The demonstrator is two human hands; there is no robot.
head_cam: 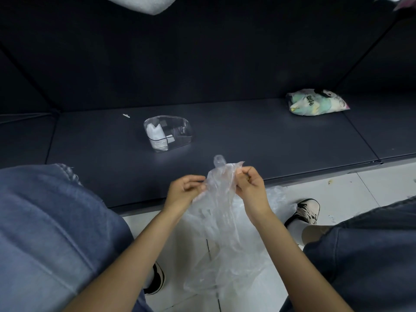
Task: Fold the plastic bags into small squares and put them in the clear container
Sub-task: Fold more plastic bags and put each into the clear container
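As it hangs, plastic bag [221, 212] clear, crumpled

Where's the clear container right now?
In the head view, the clear container sits on the dark platform, up and left of both hands, with a white folded bag in its left compartment.

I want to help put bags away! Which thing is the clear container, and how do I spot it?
Look at the big dark platform in front of the person. Left of its middle stands the clear container, beyond the two hands. Unlike the colourful printed bag far to the right, it is see-through, with a folded white bag inside.
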